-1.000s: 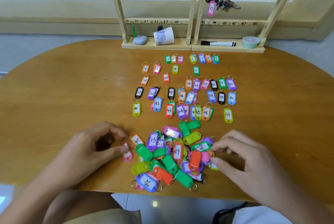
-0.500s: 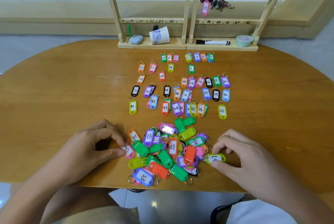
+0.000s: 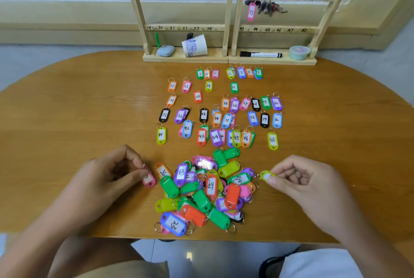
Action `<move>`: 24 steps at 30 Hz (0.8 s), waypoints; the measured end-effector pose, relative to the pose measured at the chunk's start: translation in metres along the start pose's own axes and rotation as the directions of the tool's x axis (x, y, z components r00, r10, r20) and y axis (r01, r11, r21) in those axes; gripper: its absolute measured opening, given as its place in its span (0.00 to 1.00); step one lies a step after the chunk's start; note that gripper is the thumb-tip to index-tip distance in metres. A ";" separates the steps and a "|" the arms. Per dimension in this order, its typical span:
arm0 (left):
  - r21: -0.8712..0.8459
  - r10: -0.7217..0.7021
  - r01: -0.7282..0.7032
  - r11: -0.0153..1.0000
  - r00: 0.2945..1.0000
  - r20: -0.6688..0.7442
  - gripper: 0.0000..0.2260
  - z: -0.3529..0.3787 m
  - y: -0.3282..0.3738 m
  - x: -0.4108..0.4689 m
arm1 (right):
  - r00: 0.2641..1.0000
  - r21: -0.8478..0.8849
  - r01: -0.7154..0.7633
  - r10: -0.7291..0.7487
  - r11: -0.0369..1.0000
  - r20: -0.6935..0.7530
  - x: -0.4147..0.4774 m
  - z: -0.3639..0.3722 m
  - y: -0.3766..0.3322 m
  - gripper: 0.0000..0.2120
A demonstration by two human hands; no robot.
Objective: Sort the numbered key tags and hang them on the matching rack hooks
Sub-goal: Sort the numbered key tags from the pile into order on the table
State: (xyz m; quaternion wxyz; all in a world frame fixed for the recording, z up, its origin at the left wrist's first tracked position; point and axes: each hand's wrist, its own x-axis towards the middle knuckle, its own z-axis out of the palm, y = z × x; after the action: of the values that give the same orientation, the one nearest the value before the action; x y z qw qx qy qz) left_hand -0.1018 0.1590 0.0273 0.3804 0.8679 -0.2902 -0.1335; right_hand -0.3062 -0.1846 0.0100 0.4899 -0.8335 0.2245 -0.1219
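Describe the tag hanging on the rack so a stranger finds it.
Find the wooden rack across the table, right half. On its rail numbered 37 to 42 hangs a pink tag marked 37, beside a bunch of keys. No other tag hangs.

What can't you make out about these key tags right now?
Head view:
Pink plastic key tag in the left hand: thumb partly covers its number.
Yellow-green plastic key tag in the right hand: label blurred, unreadable.
Heaped pile of coloured tags: many face down or overlapped.
Wooden rack: upper rows cut off by top edge.
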 end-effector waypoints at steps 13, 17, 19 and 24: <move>-0.301 -0.141 0.120 0.946 0.989 -0.047 0.16 0.006 0.010 0.013 | 0.974 -0.026 -0.012 0.006 1.000 -0.225 0.059 0.007 -0.006 0.07; -0.367 -0.176 0.142 0.919 0.983 -0.061 0.13 0.011 0.016 0.013 | 0.963 -0.213 -0.001 -0.056 0.977 -0.265 0.074 0.012 -0.001 0.08; -0.372 -0.192 0.152 0.916 0.979 -0.072 0.14 0.013 0.017 0.012 | 0.959 -0.284 -0.005 -0.076 0.959 -0.274 0.076 0.015 -0.002 0.09; -0.359 -0.204 0.167 0.918 0.977 -0.068 0.10 0.014 0.014 0.012 | 0.946 -0.316 0.030 -0.129 0.948 -0.297 0.078 0.018 -0.003 0.10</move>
State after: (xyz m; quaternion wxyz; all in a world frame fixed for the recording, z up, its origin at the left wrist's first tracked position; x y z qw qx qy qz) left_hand -0.1039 0.1362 0.0282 0.5292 0.8154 -0.1581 -0.1731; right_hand -0.2300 -0.2080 0.0022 0.3068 -0.8780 0.2815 -0.2361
